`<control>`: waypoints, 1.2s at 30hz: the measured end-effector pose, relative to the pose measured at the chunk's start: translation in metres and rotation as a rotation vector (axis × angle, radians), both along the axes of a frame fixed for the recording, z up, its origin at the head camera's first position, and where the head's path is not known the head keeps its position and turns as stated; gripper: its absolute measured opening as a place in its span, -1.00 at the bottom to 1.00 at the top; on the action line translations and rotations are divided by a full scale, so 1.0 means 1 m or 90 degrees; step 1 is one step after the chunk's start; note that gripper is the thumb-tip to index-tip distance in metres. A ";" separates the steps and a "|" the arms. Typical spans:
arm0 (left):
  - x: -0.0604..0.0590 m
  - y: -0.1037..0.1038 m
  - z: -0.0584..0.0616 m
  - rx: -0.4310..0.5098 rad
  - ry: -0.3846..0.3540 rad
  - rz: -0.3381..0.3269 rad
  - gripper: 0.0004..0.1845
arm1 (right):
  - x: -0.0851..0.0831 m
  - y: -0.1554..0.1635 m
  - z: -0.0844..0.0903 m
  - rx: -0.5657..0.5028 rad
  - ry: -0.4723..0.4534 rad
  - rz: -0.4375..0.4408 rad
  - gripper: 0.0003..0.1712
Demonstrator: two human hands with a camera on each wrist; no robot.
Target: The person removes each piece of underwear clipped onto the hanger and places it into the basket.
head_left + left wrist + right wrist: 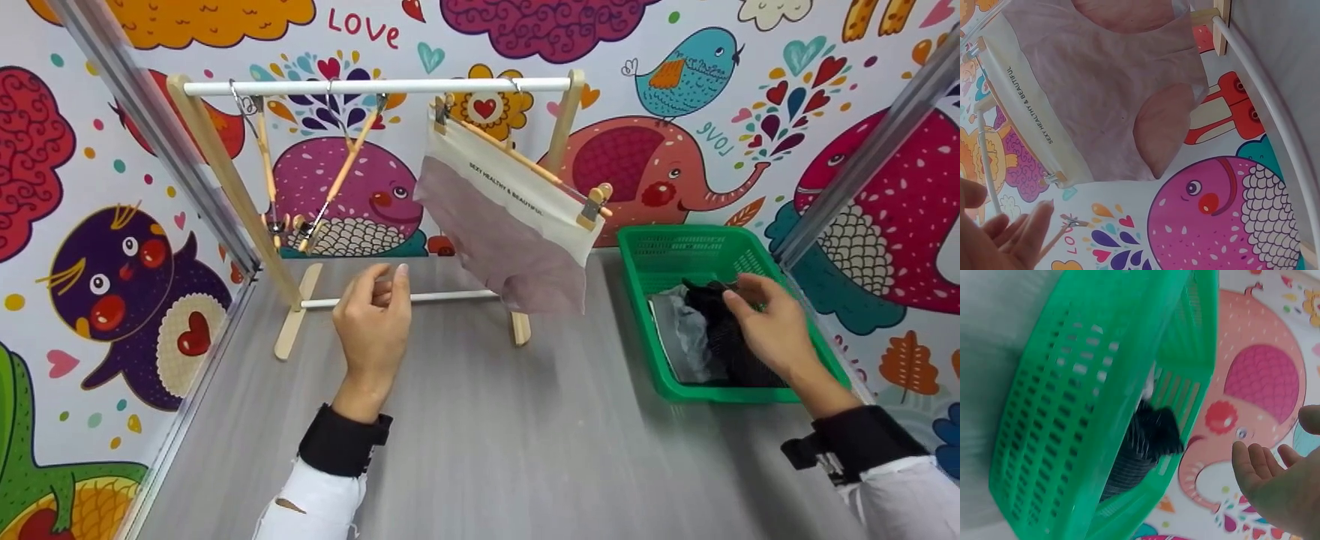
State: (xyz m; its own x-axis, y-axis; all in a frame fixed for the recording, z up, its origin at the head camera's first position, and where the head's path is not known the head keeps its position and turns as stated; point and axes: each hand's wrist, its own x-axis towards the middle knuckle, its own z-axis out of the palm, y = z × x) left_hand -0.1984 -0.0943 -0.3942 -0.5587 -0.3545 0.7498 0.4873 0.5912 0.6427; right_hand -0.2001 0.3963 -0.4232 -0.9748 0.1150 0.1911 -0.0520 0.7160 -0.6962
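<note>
A pair of mauve panties (502, 240) with a cream, lettered waistband hangs clipped to a wooden hanger (525, 166) on the rack. Left of it and a little lower, my left hand (373, 322) is raised with loosely bent fingers and nothing in them. In the left wrist view the same hand (1005, 242) is apart from the panties (1100, 95). Over the green basket (675, 391) hovers my right hand (780, 334), also holding nothing. The right wrist view shows its relaxed fingers (1252, 464) away from the black ribbed cloth (1134, 461) inside the basket.
Two bare clip hangers (268, 169) hang at the left of the rack's white rod (300, 87). Beside the black cloth in the basket lies a pale grey cloth (691, 337). Cartoon-printed walls (172, 315) enclose the grey tabletop (480, 450).
</note>
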 end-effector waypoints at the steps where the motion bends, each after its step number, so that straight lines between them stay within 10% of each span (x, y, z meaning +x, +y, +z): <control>1: 0.000 0.001 0.000 0.000 0.003 -0.003 -0.75 | 0.000 -0.005 -0.001 0.001 0.002 0.008 -0.30; 36: -0.002 0.107 0.025 -0.192 0.075 -0.012 -0.24 | 0.023 -0.051 -0.008 -0.002 0.062 0.150 -0.47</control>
State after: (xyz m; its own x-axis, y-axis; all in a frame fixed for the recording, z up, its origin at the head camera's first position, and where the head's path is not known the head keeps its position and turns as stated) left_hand -0.2001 0.0131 -0.3696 -0.4664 -0.0964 0.8793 0.5604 0.7369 0.3781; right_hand -0.1768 0.3451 -0.4315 -0.9517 -0.1121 0.2857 -0.2842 0.6735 -0.6824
